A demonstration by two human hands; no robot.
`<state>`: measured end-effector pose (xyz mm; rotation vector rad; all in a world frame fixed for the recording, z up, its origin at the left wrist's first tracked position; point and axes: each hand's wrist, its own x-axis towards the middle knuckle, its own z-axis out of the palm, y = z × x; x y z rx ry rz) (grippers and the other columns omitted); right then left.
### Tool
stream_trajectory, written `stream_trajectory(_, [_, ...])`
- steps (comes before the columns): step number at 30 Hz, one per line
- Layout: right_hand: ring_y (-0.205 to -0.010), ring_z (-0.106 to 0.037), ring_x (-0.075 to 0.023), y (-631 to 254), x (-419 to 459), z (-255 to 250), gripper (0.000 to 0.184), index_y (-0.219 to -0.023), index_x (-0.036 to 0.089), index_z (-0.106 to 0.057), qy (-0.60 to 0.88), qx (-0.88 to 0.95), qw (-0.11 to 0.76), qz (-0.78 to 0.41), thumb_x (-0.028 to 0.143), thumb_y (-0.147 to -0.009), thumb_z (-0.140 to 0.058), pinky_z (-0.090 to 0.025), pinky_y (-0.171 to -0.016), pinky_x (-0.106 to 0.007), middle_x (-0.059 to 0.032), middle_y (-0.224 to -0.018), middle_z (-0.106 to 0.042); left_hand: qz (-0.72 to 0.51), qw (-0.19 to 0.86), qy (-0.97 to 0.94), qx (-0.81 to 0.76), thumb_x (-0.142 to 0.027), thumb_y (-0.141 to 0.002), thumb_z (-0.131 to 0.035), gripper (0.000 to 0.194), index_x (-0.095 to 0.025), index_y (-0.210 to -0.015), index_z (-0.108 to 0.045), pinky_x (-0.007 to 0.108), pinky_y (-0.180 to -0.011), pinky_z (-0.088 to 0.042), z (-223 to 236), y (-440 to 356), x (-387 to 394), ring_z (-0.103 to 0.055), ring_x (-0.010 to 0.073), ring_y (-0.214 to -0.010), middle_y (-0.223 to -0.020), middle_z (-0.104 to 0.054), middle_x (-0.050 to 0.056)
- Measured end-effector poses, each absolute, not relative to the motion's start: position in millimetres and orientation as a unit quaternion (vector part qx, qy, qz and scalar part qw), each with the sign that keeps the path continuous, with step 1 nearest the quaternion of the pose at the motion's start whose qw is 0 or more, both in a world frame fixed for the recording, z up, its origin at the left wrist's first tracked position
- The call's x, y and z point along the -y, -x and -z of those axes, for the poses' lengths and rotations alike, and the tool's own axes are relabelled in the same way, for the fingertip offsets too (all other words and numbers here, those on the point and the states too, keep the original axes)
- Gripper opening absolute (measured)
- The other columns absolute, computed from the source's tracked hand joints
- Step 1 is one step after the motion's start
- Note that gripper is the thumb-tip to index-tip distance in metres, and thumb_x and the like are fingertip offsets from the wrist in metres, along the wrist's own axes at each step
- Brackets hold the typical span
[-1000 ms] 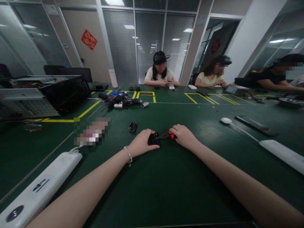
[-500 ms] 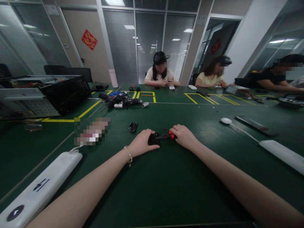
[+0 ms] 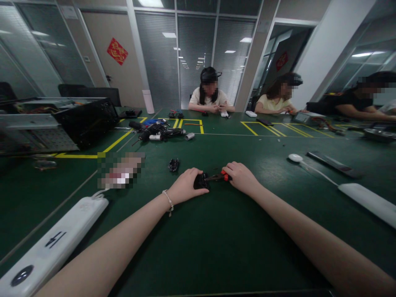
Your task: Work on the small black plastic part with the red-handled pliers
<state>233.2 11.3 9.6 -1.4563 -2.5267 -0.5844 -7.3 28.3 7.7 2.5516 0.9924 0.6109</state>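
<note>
Bracing the black part (image 3: 201, 181) with the left hand (image 3: 186, 186) clamped on it helps the right hand (image 3: 240, 176), wrapped round the pliers (image 3: 215, 177), guide them steadily.

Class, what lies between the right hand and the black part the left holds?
Head view: red-handled pliers reach from the right hand to the black part.

Left forearm (image 3: 130, 235) bare along all that shows. Around the wrist, one slim bracelet (image 3: 168, 199), off-white, band uneven; beads or knots, too small to tell. Short end dangles from its lower side. Left hand (image 3: 185, 184) bare. Right forearm (image 3: 297, 225), wrist and right hand (image 3: 240, 177) likewise bare, the forearm smooth and tapering.
</note>
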Motion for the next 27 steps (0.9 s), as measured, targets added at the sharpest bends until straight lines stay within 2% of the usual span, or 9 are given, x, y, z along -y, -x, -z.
stream_trajectory(27, [-0.08, -0.046, -0.0195, -231.6, -12.2, -9.0, 0.032, -0.095, 0.013, -0.055, 0.486, 0.849, 0.077, 0.193, 0.007, -0.063, -0.052, -0.036, -0.07, -0.03, -0.0084, -0.09, -0.055, -0.211, 0.174, -0.892, -0.359, -0.05, -0.067, -0.059, 0.054, -0.018, -0.108, -0.045, 0.038, -0.083, -0.04, -11.8, 7.1, -25.6, -0.049, 0.0255, -0.098, -0.107, -0.051, 0.009])
